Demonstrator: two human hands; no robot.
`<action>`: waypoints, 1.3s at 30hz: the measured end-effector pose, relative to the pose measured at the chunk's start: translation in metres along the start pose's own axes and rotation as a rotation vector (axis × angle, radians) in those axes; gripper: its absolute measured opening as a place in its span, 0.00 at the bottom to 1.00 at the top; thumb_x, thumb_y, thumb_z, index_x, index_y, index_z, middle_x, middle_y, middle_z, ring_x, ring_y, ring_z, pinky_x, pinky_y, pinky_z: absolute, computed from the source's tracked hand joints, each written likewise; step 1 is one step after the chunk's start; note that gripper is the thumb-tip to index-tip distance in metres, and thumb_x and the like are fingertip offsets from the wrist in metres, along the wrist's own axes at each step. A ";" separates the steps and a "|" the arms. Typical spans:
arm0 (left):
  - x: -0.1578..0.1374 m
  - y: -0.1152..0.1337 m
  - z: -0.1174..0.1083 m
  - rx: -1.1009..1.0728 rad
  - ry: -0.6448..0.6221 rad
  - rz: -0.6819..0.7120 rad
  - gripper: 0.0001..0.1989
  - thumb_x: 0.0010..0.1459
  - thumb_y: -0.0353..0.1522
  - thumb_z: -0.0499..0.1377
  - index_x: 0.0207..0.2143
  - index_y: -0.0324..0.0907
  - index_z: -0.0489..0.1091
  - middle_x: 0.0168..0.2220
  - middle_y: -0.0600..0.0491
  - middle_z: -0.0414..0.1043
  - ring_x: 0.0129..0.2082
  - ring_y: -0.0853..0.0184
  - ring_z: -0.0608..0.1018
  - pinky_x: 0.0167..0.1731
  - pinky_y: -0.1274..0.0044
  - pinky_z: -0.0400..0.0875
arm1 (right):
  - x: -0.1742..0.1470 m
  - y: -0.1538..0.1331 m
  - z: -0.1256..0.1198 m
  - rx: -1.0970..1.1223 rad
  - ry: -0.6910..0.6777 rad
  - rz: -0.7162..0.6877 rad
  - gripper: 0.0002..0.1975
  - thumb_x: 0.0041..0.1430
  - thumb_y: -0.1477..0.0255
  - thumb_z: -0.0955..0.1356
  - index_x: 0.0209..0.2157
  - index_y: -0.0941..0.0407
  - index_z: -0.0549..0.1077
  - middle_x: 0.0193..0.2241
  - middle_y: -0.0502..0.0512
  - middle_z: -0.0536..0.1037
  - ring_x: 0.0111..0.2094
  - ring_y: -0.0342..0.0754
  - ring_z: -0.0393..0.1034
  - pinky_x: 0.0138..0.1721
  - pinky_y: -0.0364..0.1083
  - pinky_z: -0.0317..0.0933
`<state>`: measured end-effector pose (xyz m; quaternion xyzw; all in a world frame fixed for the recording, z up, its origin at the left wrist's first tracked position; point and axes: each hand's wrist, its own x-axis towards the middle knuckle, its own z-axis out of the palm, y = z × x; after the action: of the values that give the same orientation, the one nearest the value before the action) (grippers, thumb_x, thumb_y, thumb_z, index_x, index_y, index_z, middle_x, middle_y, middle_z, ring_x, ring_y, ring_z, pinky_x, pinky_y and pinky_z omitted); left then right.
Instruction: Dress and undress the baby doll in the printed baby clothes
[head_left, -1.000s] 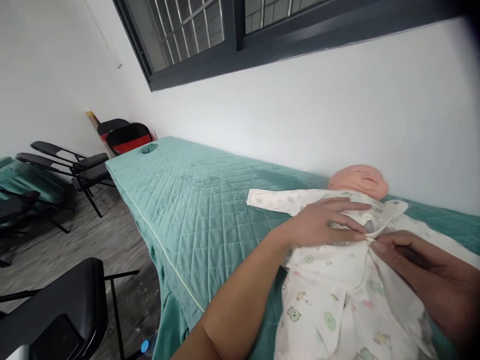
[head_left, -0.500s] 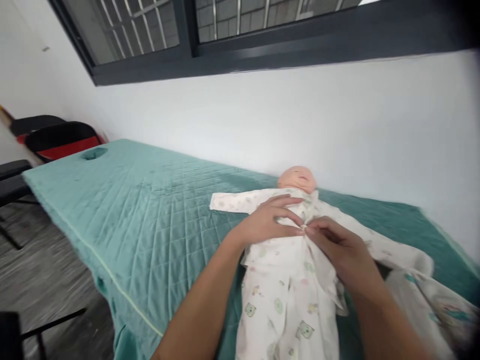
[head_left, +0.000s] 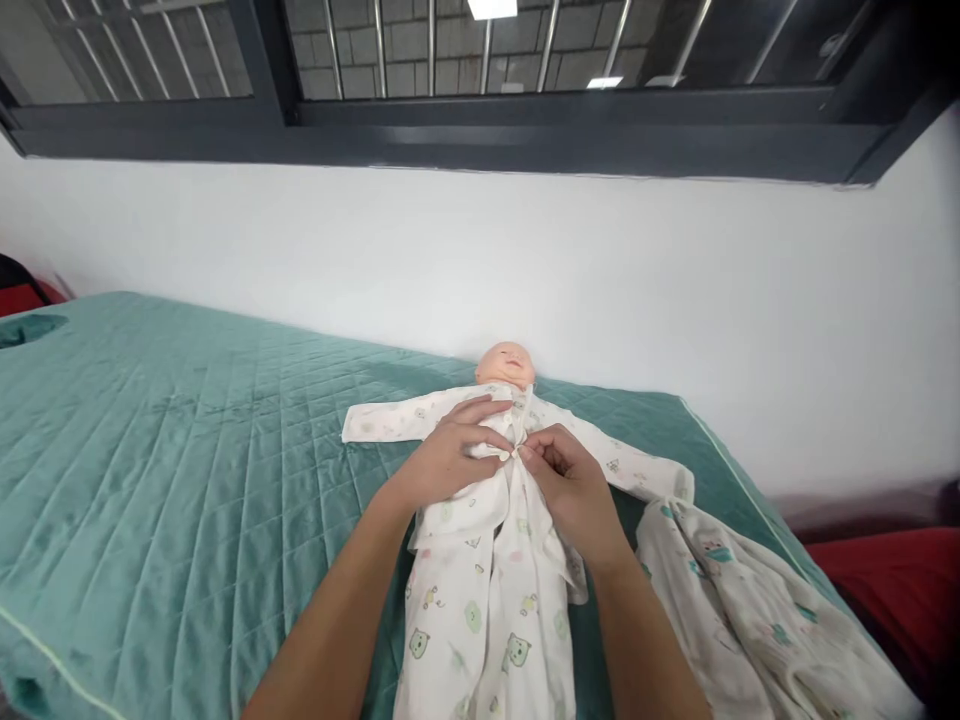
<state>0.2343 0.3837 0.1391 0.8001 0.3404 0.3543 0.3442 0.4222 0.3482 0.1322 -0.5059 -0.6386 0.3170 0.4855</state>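
Observation:
A baby doll (head_left: 507,364) lies on its back, dressed in a white baby shirt (head_left: 457,507) with small green and pink prints. White trousers (head_left: 480,620) with bear prints cover its legs. My left hand (head_left: 459,448) rests on the doll's chest, thumb and index finger pinching the shirt's front opening while the other fingers lie over the cloth. From the other side, my right hand (head_left: 571,485) pinches the same spot, its fingers curled in. The two sets of fingertips nearly touch. Whether a tie or a snap is between them is too small to tell.
A green quilted cover (head_left: 225,450) lies under the doll. To the right is a crumpled white printed cloth (head_left: 742,600), beside a red seat (head_left: 892,580). Behind stand a white wall (head_left: 360,260) and a dark window frame (head_left: 465,140). Part of another chair (head_left: 22,290) shows far left.
The view has swung to the right, so the doll and hands sit further left in it. Both hands stay pinched at the shirt front.

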 end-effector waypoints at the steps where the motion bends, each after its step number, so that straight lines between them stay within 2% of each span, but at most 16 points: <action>1: 0.000 0.000 -0.001 -0.020 0.011 -0.002 0.09 0.55 0.30 0.60 0.37 0.48 0.78 0.64 0.55 0.61 0.68 0.60 0.56 0.66 0.64 0.52 | 0.000 -0.001 -0.001 0.015 0.029 0.011 0.11 0.59 0.63 0.67 0.29 0.56 0.68 0.27 0.49 0.65 0.28 0.43 0.57 0.29 0.42 0.51; 4: -0.002 0.000 -0.006 -0.196 0.132 -0.055 0.07 0.55 0.31 0.59 0.34 0.45 0.77 0.60 0.52 0.67 0.63 0.59 0.65 0.63 0.65 0.59 | -0.001 0.000 -0.017 0.162 0.124 0.123 0.12 0.56 0.62 0.68 0.30 0.55 0.67 0.24 0.48 0.64 0.25 0.42 0.56 0.26 0.42 0.51; 7: -0.005 -0.007 -0.015 -0.461 0.481 -0.192 0.09 0.57 0.37 0.59 0.36 0.44 0.75 0.54 0.50 0.73 0.52 0.60 0.75 0.52 0.69 0.70 | 0.000 0.007 -0.042 0.232 0.375 0.246 0.11 0.53 0.62 0.68 0.30 0.55 0.67 0.23 0.49 0.65 0.24 0.44 0.58 0.25 0.43 0.52; 9: -0.005 -0.014 -0.019 -0.517 0.710 -0.296 0.12 0.56 0.41 0.59 0.39 0.44 0.73 0.49 0.51 0.76 0.45 0.63 0.78 0.43 0.73 0.73 | 0.003 0.013 -0.053 0.128 0.601 0.290 0.11 0.52 0.62 0.68 0.31 0.55 0.68 0.26 0.51 0.68 0.26 0.46 0.61 0.26 0.44 0.53; 10: -0.004 -0.018 -0.020 -0.483 0.773 -0.354 0.14 0.56 0.42 0.59 0.40 0.44 0.72 0.46 0.51 0.76 0.42 0.64 0.78 0.40 0.75 0.73 | 0.004 0.016 -0.053 0.060 0.654 0.303 0.12 0.52 0.61 0.68 0.33 0.55 0.70 0.28 0.52 0.70 0.28 0.47 0.62 0.27 0.44 0.55; 12: -0.002 -0.025 -0.020 -0.327 0.769 -0.487 0.18 0.53 0.44 0.61 0.43 0.44 0.72 0.44 0.52 0.76 0.35 0.67 0.77 0.33 0.77 0.71 | 0.007 0.020 -0.045 -0.057 0.599 0.306 0.15 0.54 0.58 0.68 0.38 0.55 0.71 0.34 0.53 0.74 0.33 0.49 0.66 0.32 0.45 0.58; 15: 0.001 -0.031 -0.018 -0.075 0.578 -0.597 0.19 0.51 0.41 0.63 0.45 0.45 0.72 0.43 0.52 0.75 0.29 0.69 0.75 0.28 0.78 0.67 | 0.009 0.022 -0.022 -0.177 0.338 0.243 0.20 0.53 0.56 0.68 0.42 0.55 0.71 0.39 0.56 0.75 0.37 0.51 0.69 0.40 0.49 0.61; 17: 0.001 -0.034 -0.019 -0.003 0.499 -0.605 0.16 0.52 0.38 0.61 0.44 0.45 0.73 0.43 0.52 0.75 0.26 0.70 0.74 0.27 0.78 0.65 | 0.010 0.022 -0.014 -0.245 0.248 0.222 0.17 0.53 0.58 0.67 0.39 0.55 0.72 0.37 0.56 0.76 0.36 0.51 0.70 0.42 0.50 0.61; 19: -0.002 -0.037 -0.023 0.073 0.543 -0.609 0.13 0.54 0.36 0.59 0.42 0.45 0.74 0.40 0.52 0.75 0.26 0.69 0.73 0.27 0.77 0.66 | 0.009 0.023 -0.018 -0.300 0.191 0.239 0.12 0.54 0.62 0.65 0.35 0.55 0.73 0.32 0.53 0.76 0.34 0.50 0.70 0.39 0.50 0.61; 23: -0.011 -0.043 -0.033 0.448 0.750 -0.563 0.13 0.56 0.28 0.54 0.42 0.44 0.73 0.41 0.50 0.73 0.39 0.62 0.76 0.39 0.72 0.69 | 0.006 0.032 -0.043 -0.508 0.218 0.321 0.07 0.51 0.68 0.64 0.31 0.53 0.72 0.29 0.52 0.76 0.30 0.50 0.68 0.34 0.48 0.58; 27: -0.013 -0.046 -0.030 0.683 0.710 -0.441 0.16 0.58 0.26 0.50 0.45 0.45 0.72 0.48 0.46 0.71 0.50 0.54 0.72 0.46 0.67 0.69 | 0.007 0.041 -0.045 -0.554 0.320 0.277 0.12 0.56 0.62 0.64 0.38 0.54 0.71 0.39 0.57 0.76 0.37 0.52 0.70 0.37 0.49 0.61; 30: -0.007 -0.050 -0.020 0.618 0.605 -0.284 0.14 0.61 0.33 0.53 0.47 0.43 0.72 0.50 0.45 0.71 0.54 0.54 0.70 0.54 0.64 0.66 | 0.009 0.049 -0.035 -0.486 0.272 0.215 0.21 0.58 0.56 0.64 0.48 0.55 0.69 0.45 0.60 0.73 0.41 0.53 0.71 0.43 0.51 0.63; 33: -0.002 -0.054 -0.011 0.433 0.542 -0.234 0.15 0.61 0.38 0.55 0.47 0.42 0.72 0.53 0.45 0.70 0.56 0.56 0.69 0.60 0.64 0.62 | 0.010 0.056 -0.036 -0.487 0.182 0.292 0.19 0.58 0.62 0.63 0.50 0.55 0.69 0.41 0.58 0.74 0.40 0.53 0.71 0.45 0.53 0.63; 36: 0.001 -0.038 -0.011 0.095 0.678 -0.298 0.15 0.61 0.39 0.56 0.46 0.43 0.72 0.52 0.47 0.72 0.56 0.59 0.71 0.61 0.64 0.62 | 0.008 0.046 -0.052 -0.566 0.343 0.312 0.17 0.56 0.70 0.63 0.47 0.55 0.72 0.45 0.61 0.73 0.42 0.56 0.71 0.48 0.57 0.62; 38: -0.001 -0.010 -0.017 -0.161 0.819 -0.267 0.17 0.61 0.41 0.56 0.47 0.43 0.72 0.52 0.47 0.73 0.54 0.60 0.73 0.58 0.66 0.66 | 0.003 0.020 -0.063 -0.441 0.478 0.214 0.17 0.56 0.68 0.64 0.47 0.56 0.72 0.49 0.64 0.72 0.46 0.58 0.70 0.49 0.57 0.63; 39: -0.004 0.007 -0.022 -0.251 0.830 -0.183 0.17 0.60 0.42 0.57 0.48 0.44 0.72 0.53 0.48 0.73 0.55 0.60 0.73 0.58 0.67 0.67 | -0.001 0.002 -0.068 -0.301 0.501 0.133 0.19 0.57 0.65 0.66 0.48 0.56 0.71 0.50 0.64 0.72 0.49 0.58 0.70 0.49 0.56 0.65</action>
<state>0.2170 0.3839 0.1548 0.5085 0.4737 0.6523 0.3025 0.4872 0.3418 0.1527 -0.6752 -0.5043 0.1153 0.5258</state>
